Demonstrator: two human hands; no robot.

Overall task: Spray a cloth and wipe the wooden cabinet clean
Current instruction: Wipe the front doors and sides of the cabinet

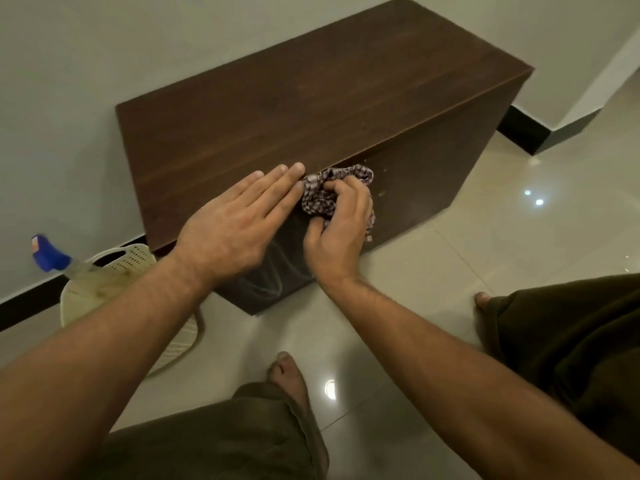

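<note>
A low dark wooden cabinet (311,98) stands against the wall. My left hand (235,226) lies flat with straight fingers on the near edge of its top. Just to the right, my right hand (339,230) grips a bunched checked cloth (318,199) and holds it against the upper part of the cabinet's front face. Streaks show on the front below my hands. A spray bottle with a blue head (48,254) stands in a white basket at the left.
The white perforated basket (135,259) sits on the floor left of the cabinet, by the wall. Glossy tiled floor (502,220) stretches to the right. My bare feet (287,372) and trouser legs are near the cabinet's front. A wall corner lies at far right.
</note>
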